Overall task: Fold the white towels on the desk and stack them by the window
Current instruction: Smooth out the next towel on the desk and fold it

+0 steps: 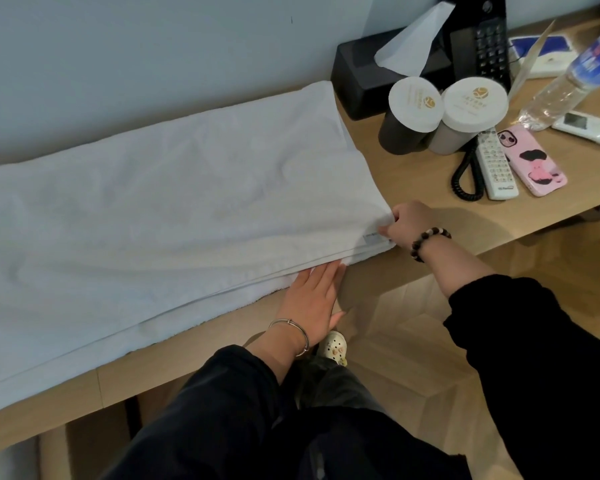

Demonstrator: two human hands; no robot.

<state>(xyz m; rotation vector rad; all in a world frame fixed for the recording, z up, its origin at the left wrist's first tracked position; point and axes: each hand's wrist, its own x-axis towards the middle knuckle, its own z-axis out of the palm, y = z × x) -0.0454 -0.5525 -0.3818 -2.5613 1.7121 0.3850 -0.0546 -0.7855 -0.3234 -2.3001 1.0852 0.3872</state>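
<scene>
A large white towel [174,209] lies spread along the wooden desk [413,174], doubled over, with layered edges along its near side. My right hand [407,225] pinches the towel's near right corner beside a small label. My left hand [314,303] rests flat at the desk's front edge, fingers apart, with the fingertips tucked under the towel's near edge. Both arms are in black sleeves. No window is in view.
Right of the towel stand a black tissue box [371,74], two lidded cups [414,114], a black phone [482,46] with coiled cord, a white remote [496,164], a pink phone [534,161] and a water bottle [568,74]. A wall runs behind the desk.
</scene>
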